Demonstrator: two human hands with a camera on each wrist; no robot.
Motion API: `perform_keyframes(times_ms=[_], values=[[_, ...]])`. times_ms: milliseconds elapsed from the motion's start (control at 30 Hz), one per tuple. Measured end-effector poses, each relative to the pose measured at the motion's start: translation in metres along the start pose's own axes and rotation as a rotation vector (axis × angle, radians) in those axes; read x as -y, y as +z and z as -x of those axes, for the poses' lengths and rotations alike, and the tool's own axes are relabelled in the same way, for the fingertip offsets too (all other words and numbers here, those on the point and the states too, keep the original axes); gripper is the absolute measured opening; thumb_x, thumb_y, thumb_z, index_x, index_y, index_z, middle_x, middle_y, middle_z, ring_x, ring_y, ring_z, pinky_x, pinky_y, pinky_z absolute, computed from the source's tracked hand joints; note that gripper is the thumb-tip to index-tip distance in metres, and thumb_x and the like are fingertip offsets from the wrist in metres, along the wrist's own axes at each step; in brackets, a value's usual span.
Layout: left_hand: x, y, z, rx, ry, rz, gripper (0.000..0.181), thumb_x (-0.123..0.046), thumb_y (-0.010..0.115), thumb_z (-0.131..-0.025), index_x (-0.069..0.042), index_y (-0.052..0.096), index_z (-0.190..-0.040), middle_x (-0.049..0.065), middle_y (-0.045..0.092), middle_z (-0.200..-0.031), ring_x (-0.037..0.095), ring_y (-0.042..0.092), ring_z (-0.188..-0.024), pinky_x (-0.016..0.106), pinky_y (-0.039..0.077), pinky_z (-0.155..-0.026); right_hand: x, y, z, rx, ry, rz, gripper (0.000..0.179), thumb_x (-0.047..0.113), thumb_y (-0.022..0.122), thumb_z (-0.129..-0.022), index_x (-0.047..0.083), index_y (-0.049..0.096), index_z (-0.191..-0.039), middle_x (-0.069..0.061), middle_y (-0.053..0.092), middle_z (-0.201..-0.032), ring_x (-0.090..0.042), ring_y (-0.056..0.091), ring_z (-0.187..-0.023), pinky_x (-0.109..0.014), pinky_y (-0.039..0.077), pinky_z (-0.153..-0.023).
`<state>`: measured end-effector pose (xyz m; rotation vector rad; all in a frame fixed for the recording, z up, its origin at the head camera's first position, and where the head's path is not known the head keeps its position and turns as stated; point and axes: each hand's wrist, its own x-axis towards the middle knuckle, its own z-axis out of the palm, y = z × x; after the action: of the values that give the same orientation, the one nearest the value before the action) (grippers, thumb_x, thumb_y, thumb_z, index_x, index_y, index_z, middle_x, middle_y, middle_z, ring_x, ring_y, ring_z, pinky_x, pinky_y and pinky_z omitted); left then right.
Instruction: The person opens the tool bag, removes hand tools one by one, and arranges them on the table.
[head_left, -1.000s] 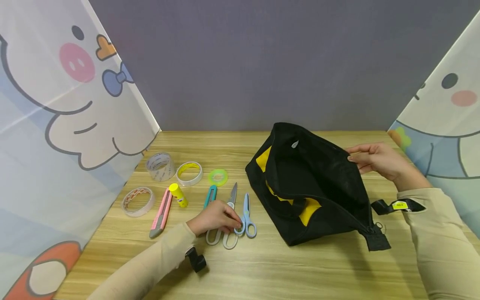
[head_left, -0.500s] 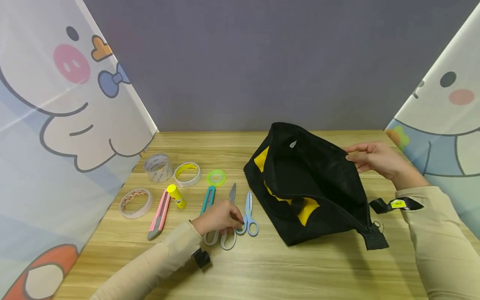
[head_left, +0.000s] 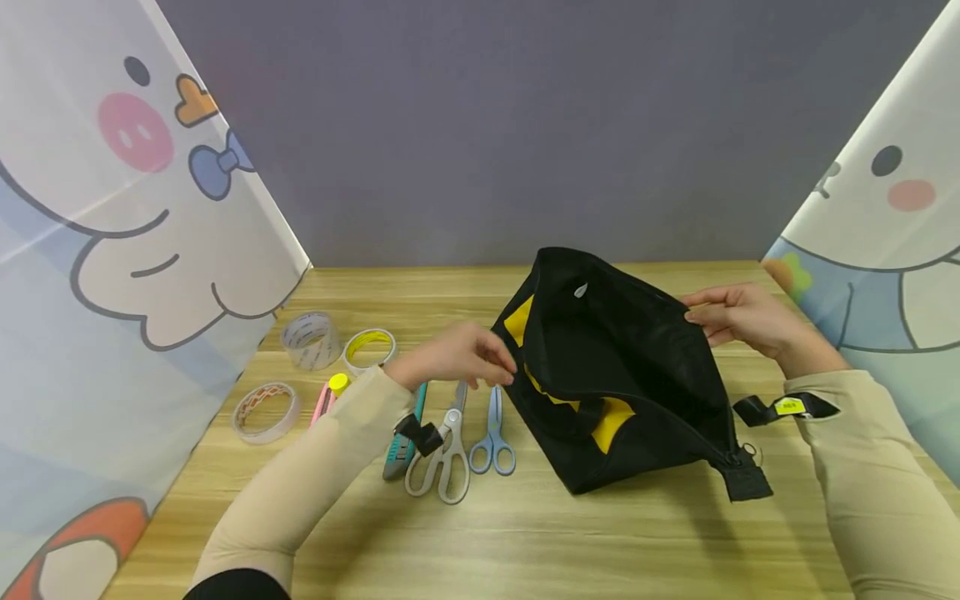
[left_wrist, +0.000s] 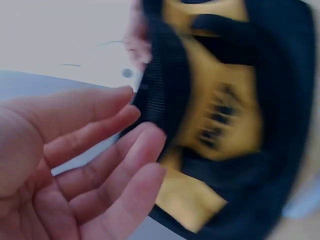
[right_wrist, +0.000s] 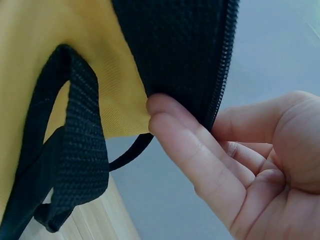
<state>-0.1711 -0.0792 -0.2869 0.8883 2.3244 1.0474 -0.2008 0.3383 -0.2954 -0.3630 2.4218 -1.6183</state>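
A black zip bag (head_left: 555, 442) with yellow panels stands with its mouth spread wide. My right hand (head_left: 750, 323) pinches its right rim; in the right wrist view the thumb and fingers (right_wrist: 180, 145) clasp the black edge beside the zipper (right_wrist: 227, 60). My left hand (head_left: 461, 354) hovers just left of the bag with relaxed fingers and holds nothing, as the left wrist view also shows. Below it lie blue-handled scissors (head_left: 495, 437), larger scissors with pale grey handles (head_left: 452, 442) and a teal utility knife (head_left: 400, 454), partly covered by the wrist strap.
On the left of the wooden table are a clear tape roll (head_left: 311, 342), a white tape roll with a yellow core (head_left: 370, 346) and another pale tape roll (head_left: 262, 414). A yellow glue stick (head_left: 339, 384) and a pink utility knife (head_left: 322, 403) are partly behind the left sleeve.
My left hand has left the blue scissors' handle and risen up and away over the table toward the bag, covering the green tape roll. The right hand keeps its hold on the bag's rim.
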Motion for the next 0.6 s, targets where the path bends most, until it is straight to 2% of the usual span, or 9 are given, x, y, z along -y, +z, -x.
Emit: perform_keyframes(times_ms=[167,233,300,367,433,500,600], values=[[-0.038,-0.027,-0.046,0.108,0.092,0.029,0.024,-0.007,0.071,-0.093,0.0,0.072,-0.115,0.004,0.075,-0.097,0.019,0.069,-0.085,0.039,0.059,-0.076,0.0,-0.001,0.0,0.013,0.0,-0.025,0.043,-0.006,0.053,-0.099,0.033,0.07,-0.095,-0.003,0.072,-0.077,-0.013,0.068,-0.065,-0.028,0.059,-0.06],[-0.052,-0.035,-0.068,0.129,0.115,0.052,0.026,-0.008,0.07,-0.093,-0.002,0.071,-0.119,0.004,0.074,-0.101,0.019,0.069,-0.091,0.035,0.058,-0.079,-0.001,-0.001,0.001,0.019,-0.003,-0.027,0.043,-0.005,0.052,-0.099,0.033,0.071,-0.095,-0.003,0.072,-0.077,-0.013,0.069,-0.065,-0.028,0.06,-0.061],[-0.066,-0.041,-0.092,0.122,0.13,0.09,0.028,-0.009,0.07,-0.094,-0.002,0.07,-0.121,0.005,0.074,-0.104,0.02,0.068,-0.094,0.033,0.058,-0.08,-0.001,-0.002,0.001,0.032,-0.009,-0.032,0.042,-0.005,0.052,-0.099,0.032,0.071,-0.095,-0.004,0.073,-0.077,-0.013,0.069,-0.066,-0.029,0.06,-0.061],[-0.079,-0.042,-0.114,0.112,0.105,0.135,0.028,-0.009,0.069,-0.094,-0.002,0.07,-0.121,0.006,0.073,-0.107,0.02,0.068,-0.096,0.032,0.058,-0.081,-0.001,-0.002,0.001,0.034,-0.006,-0.034,0.041,-0.004,0.052,-0.099,0.032,0.07,-0.096,-0.003,0.073,-0.078,-0.014,0.07,-0.067,-0.029,0.06,-0.062],[-0.088,-0.036,-0.135,0.131,0.048,0.169,0.028,-0.009,0.068,-0.095,-0.001,0.07,-0.122,0.007,0.073,-0.108,0.02,0.069,-0.098,0.031,0.058,-0.081,-0.001,-0.002,0.001,0.034,0.001,-0.038,0.039,-0.003,0.053,-0.1,0.031,0.07,-0.096,-0.003,0.073,-0.08,-0.014,0.07,-0.068,-0.029,0.06,-0.062],[-0.092,-0.026,-0.154,0.174,-0.029,0.164,0.028,-0.01,0.068,-0.095,-0.001,0.07,-0.122,0.007,0.073,-0.108,0.019,0.069,-0.097,0.029,0.058,-0.08,-0.001,-0.001,0.0,0.029,0.012,-0.034,0.037,-0.002,0.053,-0.1,0.031,0.07,-0.097,-0.003,0.074,-0.081,-0.015,0.071,-0.069,-0.03,0.06,-0.063],[-0.089,-0.005,-0.177,0.256,-0.146,0.119,0.026,-0.01,0.069,-0.095,-0.003,0.072,-0.119,0.006,0.073,-0.106,0.018,0.07,-0.095,0.03,0.058,-0.081,0.0,0.0,-0.001,0.029,0.016,-0.035,0.036,-0.001,0.053,-0.1,0.031,0.07,-0.097,-0.002,0.074,-0.084,-0.016,0.071,-0.071,-0.03,0.06,-0.064]])
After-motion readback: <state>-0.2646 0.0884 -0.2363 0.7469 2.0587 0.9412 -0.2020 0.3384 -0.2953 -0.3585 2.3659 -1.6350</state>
